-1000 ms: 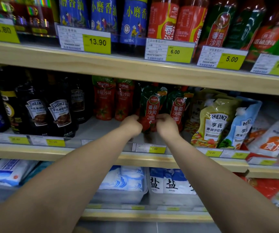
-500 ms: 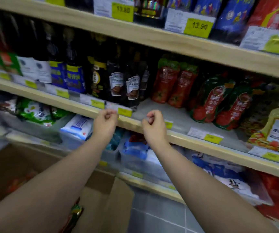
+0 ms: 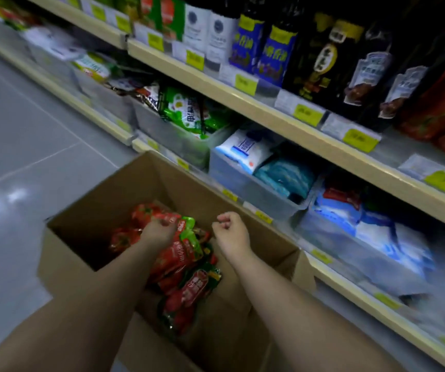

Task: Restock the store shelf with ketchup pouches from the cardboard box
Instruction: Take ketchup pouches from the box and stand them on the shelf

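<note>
Against the frame half a second earlier, the view had swung down and left: the shelf edge, then level with both fists, now ran diagonally across the upper right of the frame, and the cardboard box (image 3: 87,253), previously only a corner at the lower left, filled the lower centre. Both hands had dropped from the shelf front to the box. A full second earlier they had been gripping a pouch on the middle shelf.

The left hand (image 3: 159,233) was inside the box at centre frame, fingers curled down onto the top of the pile of ketchup pouches (image 3: 181,267); contact was evident, but whether a pouch was actually gripped could not be determined (motion blur obscured the fingertips). The right hand (image 3: 230,229) was just right of it, above the box's right wall, closed in a loose fist and holding nothing.

The pouches lay loose and overlapping in the box, running from centre frame toward the lower centre. They were glossy red with green tops and white lettering on red labels. Further red pouches (image 3: 441,108) stood on the store shelf (image 3: 291,116) at the upper right edge of the frame, beside dark sauce bottles (image 3: 320,57).

The box stood open on the grey tiled floor (image 3: 14,135), close against the lowest shelf.
</note>
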Demonstrator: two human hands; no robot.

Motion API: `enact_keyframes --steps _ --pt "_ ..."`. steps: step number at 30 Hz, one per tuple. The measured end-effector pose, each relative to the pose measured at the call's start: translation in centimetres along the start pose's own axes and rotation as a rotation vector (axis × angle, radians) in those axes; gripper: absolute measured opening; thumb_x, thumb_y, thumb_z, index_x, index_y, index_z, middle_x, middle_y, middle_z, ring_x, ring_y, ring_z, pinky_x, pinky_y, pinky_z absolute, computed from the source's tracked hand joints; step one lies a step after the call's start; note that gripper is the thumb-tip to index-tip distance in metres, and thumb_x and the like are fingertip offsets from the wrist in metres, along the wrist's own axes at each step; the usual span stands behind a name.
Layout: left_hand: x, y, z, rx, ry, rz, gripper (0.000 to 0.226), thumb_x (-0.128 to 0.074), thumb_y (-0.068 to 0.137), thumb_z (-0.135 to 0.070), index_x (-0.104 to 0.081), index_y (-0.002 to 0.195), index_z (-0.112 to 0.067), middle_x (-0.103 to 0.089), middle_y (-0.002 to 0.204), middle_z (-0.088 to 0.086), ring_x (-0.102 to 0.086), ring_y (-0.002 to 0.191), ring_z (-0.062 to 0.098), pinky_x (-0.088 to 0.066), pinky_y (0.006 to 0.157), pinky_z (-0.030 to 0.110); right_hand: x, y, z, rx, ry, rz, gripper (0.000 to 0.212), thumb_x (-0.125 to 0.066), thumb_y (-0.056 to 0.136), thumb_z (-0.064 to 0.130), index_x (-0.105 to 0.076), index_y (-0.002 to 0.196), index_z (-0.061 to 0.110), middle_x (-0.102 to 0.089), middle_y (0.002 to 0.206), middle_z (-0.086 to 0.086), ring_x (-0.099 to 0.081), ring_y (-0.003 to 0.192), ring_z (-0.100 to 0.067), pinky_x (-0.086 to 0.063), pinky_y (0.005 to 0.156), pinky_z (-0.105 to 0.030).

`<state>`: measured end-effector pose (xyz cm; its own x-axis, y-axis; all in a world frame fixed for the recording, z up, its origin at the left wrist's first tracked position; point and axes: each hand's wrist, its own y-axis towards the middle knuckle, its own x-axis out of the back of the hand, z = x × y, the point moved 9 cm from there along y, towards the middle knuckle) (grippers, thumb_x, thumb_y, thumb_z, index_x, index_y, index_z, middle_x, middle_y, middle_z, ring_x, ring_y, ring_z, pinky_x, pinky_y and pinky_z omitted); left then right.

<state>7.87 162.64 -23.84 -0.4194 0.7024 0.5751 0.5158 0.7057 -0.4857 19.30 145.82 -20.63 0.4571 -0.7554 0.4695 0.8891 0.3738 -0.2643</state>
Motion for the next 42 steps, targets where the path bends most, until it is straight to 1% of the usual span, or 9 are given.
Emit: enact_keyframes --steps 4,8,14,19,22,27,32,37,42 --pt "0.2 1.6 2.4 0.000 0.121 0.052 0.039 -0.047 0.092 -0.027 -0.056 0.122 -0.004 -0.058 0.126 0.019 -0.055 0.116 0.034 -0.045 0.097 0.036 -5.0 1.3 -4.9 -0.208 -0.027 0.121 0.007 -0.056 0.085 0.026 -0.055 0.090 0.021 -0.057 0.082 0.006 -0.058 0.082 -0.018 -0.050 0.074 -0.032" --pt "-0.6 3.2 3.2 0.019 0.174 0.157 0.031 -0.051 0.090 -0.014 -0.060 0.117 -0.002 -0.062 0.121 0.019 -0.059 0.112 0.034 -0.048 0.090 0.035 -8.3 1.6 -9.1 -0.435 0.061 0.211 0.014 -0.049 0.090 0.023 -0.054 0.102 0.017 -0.059 0.085 -0.002 -0.057 0.075 -0.017 -0.048 0.059 -0.026" --pt "-2.7 3.7 3.8 -0.017 0.427 0.246 0.036 -0.040 0.094 -0.020 -0.056 0.124 -0.008 -0.055 0.131 0.015 -0.052 0.120 0.030 -0.042 0.100 0.034 -11.9 1.9 -13.0 -0.598 0.169 0.289 0.026 -0.044 0.095 0.024 -0.050 0.119 0.018 -0.062 0.107 -0.004 -0.059 0.087 -0.017 -0.052 0.072 -0.029" --pt "-2.9 4.3 4.7 -0.012 0.456 0.265 0.038 -0.049 0.090 -0.025 -0.054 0.126 -0.014 -0.054 0.132 0.011 -0.050 0.122 0.029 -0.041 0.105 0.039 -11.8 2.7 -13.6 -0.577 0.160 0.156 0.017 -0.057 0.087 0.021 -0.064 0.072 0.016 -0.060 0.063 -0.002 -0.050 0.053 -0.015 -0.038 0.052 -0.024" --pt "-3.1 4.5 5.8 0.032 0.476 0.294 0.045 -0.053 0.089 -0.028 -0.048 0.132 -0.015 -0.050 0.136 0.013 -0.047 0.125 0.030 -0.039 0.107 0.042 -11.0 2.1 -14.5 -0.654 0.240 0.092 0.009 -0.060 0.088 0.018 -0.066 0.082 0.015 -0.057 0.059 -0.003 -0.045 0.046 -0.014 -0.037 0.048 -0.023" --pt "-3.9 3.8 6.6 0.047 0.627 0.287 0.080 -0.064 0.077 -0.047 -0.028 0.143 -0.020 -0.033 0.144 0.014 -0.035 0.132 0.035 -0.034 0.109 0.044 -9.7 2.5 -9.8 -0.446 0.274 0.209 0.012 -0.056 0.092 0.021 -0.060 0.081 0.021 -0.052 0.059 0.003 -0.044 0.048 -0.007 -0.039 0.042 -0.017" --pt "-2.2 2.8 4.1 -0.031 0.449 0.214 0.089 -0.078 0.056 -0.057 -0.047 0.130 -0.019 -0.052 0.134 0.007 -0.048 0.124 0.028 -0.041 0.103 0.036 -8.2 1.7 -3.8 -0.158 0.155 0.289 0.009 -0.052 0.094 0.022 -0.057 0.088 0.018 -0.055 0.069 0.005 -0.047 0.055 -0.006 -0.039 0.043 -0.013" --pt "-1.0 0.4 0.1 -0.242 0.087 0.216 0.044 -0.085 0.055 -0.044 -0.063 0.090 -0.029 -0.067 0.086 -0.009 -0.064 0.097 0.016 -0.051 0.078 0.024 -3.9 1.2 1.0 0.033 0.104 0.237 0.008 -0.052 0.093 0.023 -0.057 0.088 0.019 -0.058 0.075 0.007 -0.051 0.059 -0.007 -0.038 0.049 -0.018" --pt "-0.7 -3.5 -8.5 -0.493 -0.125 0.160 0.035 -0.081 0.061 -0.043 -0.067 0.089 -0.028 -0.071 0.086 -0.008 -0.067 0.086 0.011 -0.053 0.080 0.027 3.7 0.9 6.9 0.239 0.225 0.034 0.017 -0.058 0.090 0.027 -0.057 0.073 0.026 -0.059 0.073 0.007 -0.055 0.066 -0.009 -0.043 0.056 -0.022"
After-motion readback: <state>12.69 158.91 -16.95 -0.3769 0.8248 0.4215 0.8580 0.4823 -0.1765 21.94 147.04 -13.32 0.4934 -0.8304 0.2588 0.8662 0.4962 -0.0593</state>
